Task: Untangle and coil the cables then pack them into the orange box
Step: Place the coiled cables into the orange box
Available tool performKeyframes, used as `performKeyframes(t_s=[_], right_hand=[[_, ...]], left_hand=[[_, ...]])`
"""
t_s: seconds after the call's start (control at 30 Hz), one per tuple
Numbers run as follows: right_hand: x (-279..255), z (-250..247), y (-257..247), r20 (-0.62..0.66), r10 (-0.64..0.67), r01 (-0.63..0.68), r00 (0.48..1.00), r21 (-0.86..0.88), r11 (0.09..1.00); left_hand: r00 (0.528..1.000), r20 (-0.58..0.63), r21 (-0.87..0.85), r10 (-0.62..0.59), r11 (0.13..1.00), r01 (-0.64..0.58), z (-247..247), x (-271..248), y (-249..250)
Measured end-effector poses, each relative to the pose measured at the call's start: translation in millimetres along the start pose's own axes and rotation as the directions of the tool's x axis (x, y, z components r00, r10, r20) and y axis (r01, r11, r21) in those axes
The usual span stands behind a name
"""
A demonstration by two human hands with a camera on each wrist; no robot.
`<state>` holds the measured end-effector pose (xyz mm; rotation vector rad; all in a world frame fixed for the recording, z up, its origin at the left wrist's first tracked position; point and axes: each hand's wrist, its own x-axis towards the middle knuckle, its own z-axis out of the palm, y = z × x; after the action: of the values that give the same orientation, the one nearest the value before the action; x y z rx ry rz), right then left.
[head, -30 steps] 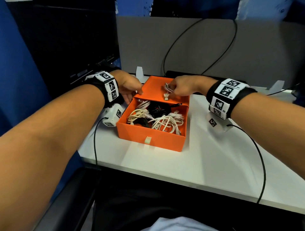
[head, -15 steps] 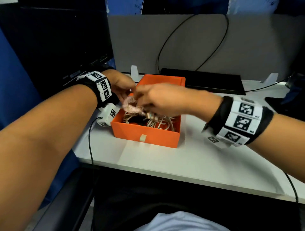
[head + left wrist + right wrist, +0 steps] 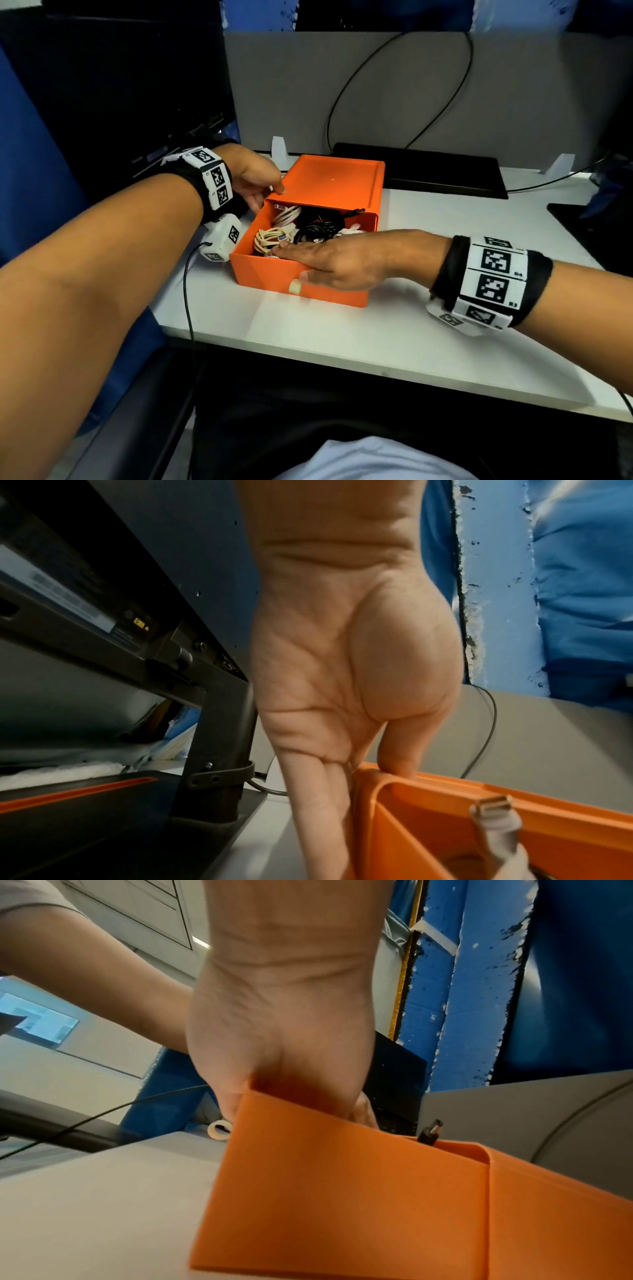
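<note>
Cables (image 3: 310, 228), white, beige and black, lie coiled inside the orange box (image 3: 342, 293) on the white counter (image 3: 428, 339). Its sliding lid (image 3: 329, 180) covers the far half. The right hand (image 3: 337, 258) lies flat, fingers straight, across the box's near edge, pressing on the cables. The left hand (image 3: 255, 180) grips the lid's left corner, thumb on top

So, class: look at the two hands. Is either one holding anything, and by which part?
The left hand grips the orange box's sleeve at its near-left corner. The right hand lies flat over the drawer, gripping nothing.
</note>
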<state>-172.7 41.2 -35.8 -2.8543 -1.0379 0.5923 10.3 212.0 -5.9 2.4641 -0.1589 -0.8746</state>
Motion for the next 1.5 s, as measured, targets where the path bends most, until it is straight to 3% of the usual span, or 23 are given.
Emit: performKeyframes(t_s=[0.1, 0.2, 0.27, 0.33, 0.4, 0.5, 0.8, 0.93, 1.07, 1.23, 1.33, 1.4, 1.5], right_hand=[[-7, 5, 1, -0.05, 0.001, 0.0, 0.999, 0.011, 1.0], [-14, 6, -2, -0.214, -0.03, -0.01, 0.976, -0.184, 0.983], [-20, 4, -2, -0.31, 0.015, -0.121, 0.95, -0.326, 0.937], [-26, 2, 0, -0.358, 0.172, -0.294, 0.918, -0.322, 0.9], [-25, 4, 2, -0.309, 0.335, -0.409, 0.89, -0.217, 0.886], [-24, 11, 4, -0.186, 0.421, -0.443, 0.888, -0.091, 0.892], [-16, 3, 16, -0.16, 0.438, -0.454, 0.885, -0.089, 0.886], [-4, -5, 4, -0.286, 0.468, -0.533, 0.836, -0.222, 0.817], [6, -9, 1, -0.456, 0.376, -0.535, 0.807, -0.294, 0.792], [11, -16, 21, -0.563, 0.4, -0.599, 0.723, -0.223, 0.769], [7, -10, 39, -0.522, 0.511, -0.65, 0.683, -0.115, 0.751], [-1, -6, 51, -0.414, 0.618, -0.67, 0.669, 0.026, 0.742], [-19, -6, 71, -0.258, 0.684, -0.648, 0.682, 0.219, 0.729]], left_hand=[[1.0, -0.006, -0.019, -0.02, 1.0, 0.02, 2, -1, -2], [1.0, -0.003, -0.024, -0.015, 1.0, 0.015, 1, -1, -1], [1.0, -0.002, -0.015, 0.001, 1.0, -0.001, 0, -1, 2], [1.0, -0.005, -0.011, 0.005, 1.0, -0.005, -2, -1, 3], [1.0, -0.007, -0.009, -0.003, 1.0, 0.003, -3, -1, 1], [1.0, -0.003, 0.002, -0.011, 1.0, 0.011, -3, 1, 0], [1.0, 0.03, 0.002, -0.007, 1.0, 0.007, -4, 3, -4], [1.0, 0.024, 0.03, -0.005, 1.0, 0.004, -2, 4, 1], [1.0, -0.004, 0.058, -0.004, 0.998, 0.004, -1, 6, 4], [1.0, -0.007, 0.063, 0.003, 0.998, -0.003, -1, 3, 1], [0.997, -0.055, 0.165, 0.045, 0.986, -0.035, 1, -2, 4], [0.992, -0.1, 0.267, 0.079, 0.962, -0.05, 3, -12, 10], [0.99, 0.003, 0.262, 0.138, 0.956, -0.134, 5, -29, 16]])
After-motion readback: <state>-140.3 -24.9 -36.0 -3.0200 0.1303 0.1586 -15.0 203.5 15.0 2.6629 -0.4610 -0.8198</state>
